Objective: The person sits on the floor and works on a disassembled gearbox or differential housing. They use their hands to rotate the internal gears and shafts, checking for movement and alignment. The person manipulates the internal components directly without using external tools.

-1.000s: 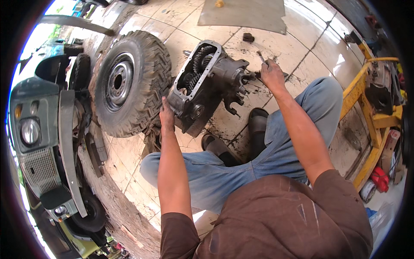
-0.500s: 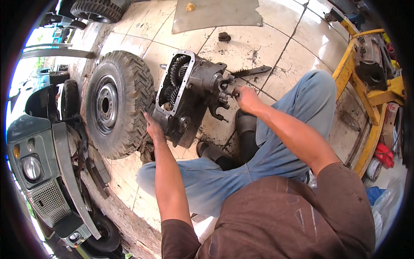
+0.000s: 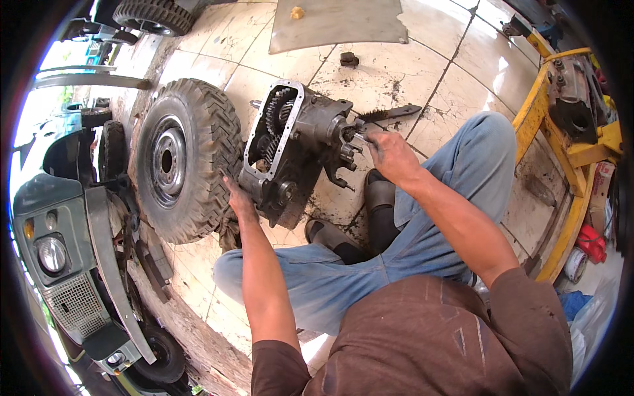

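A dark, greasy gearbox (image 3: 305, 142) stands on the tiled floor in front of my feet. Its open side shows toothed gears (image 3: 281, 109) inside a pale flange. At the gearbox's left lower edge, my left hand (image 3: 239, 199) rests with fingers stretched out, between the housing and a tyre. My right hand (image 3: 395, 158) is closed round a short metal piece (image 3: 360, 137) at the forked yoke (image 3: 347, 148) on the gearbox's right end. The fingers hide most of that piece, so its kind is unclear.
A treaded wheel (image 3: 188, 162) stands close left of the gearbox. Beyond it lie a wire brush (image 3: 389, 113), a small dark part (image 3: 349, 59) and a grey sheet (image 3: 337, 30). A yellow metal stand (image 3: 568, 228) is at right, a vehicle front (image 3: 56, 254) at left.
My right hand has shifted slightly right and down and turned, with more of its back showing. The left hand stays at the gearbox. The whole view has moved a little.
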Motion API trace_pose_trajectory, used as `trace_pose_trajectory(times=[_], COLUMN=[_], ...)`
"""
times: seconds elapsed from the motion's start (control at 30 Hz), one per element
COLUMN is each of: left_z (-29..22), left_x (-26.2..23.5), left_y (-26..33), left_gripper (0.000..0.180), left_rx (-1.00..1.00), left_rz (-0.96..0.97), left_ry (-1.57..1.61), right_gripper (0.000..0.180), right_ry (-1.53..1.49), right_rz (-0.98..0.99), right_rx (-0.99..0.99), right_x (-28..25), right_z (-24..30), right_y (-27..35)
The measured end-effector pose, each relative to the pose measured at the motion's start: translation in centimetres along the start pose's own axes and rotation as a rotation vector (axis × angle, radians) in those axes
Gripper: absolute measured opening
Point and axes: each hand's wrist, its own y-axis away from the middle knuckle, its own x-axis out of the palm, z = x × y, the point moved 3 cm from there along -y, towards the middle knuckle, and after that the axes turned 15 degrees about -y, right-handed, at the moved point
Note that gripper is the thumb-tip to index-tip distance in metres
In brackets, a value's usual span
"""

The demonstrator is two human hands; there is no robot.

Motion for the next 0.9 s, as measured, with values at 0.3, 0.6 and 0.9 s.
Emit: trace_pose_trajectory(times=[0.3, 0.6, 0.9], left_z=[0.0, -0.5, -7.2], left_x=[-0.1, -1.1, -3.9], left_y=[-0.3, -1.3, -0.4], left_gripper=[0.113, 0.107, 0.102], left_rx=[-0.001, -0.013, 0.294], left_rz=[0.034, 0.145, 0.291], left_ry=[0.006, -0.04, -0.566], right_gripper=[0.021, 0.017, 0.021], right_ry=[-0.023, -0.052, 0.036], right_rz=[0.106, 0.052, 0.28], right_rx=[0.116, -0.041, 0.11], right_x=[0.3, 0.1, -0.7], right_z=[-0.3, 0.7, 0.9], right_y=[-0.4, -0.9, -1.6])
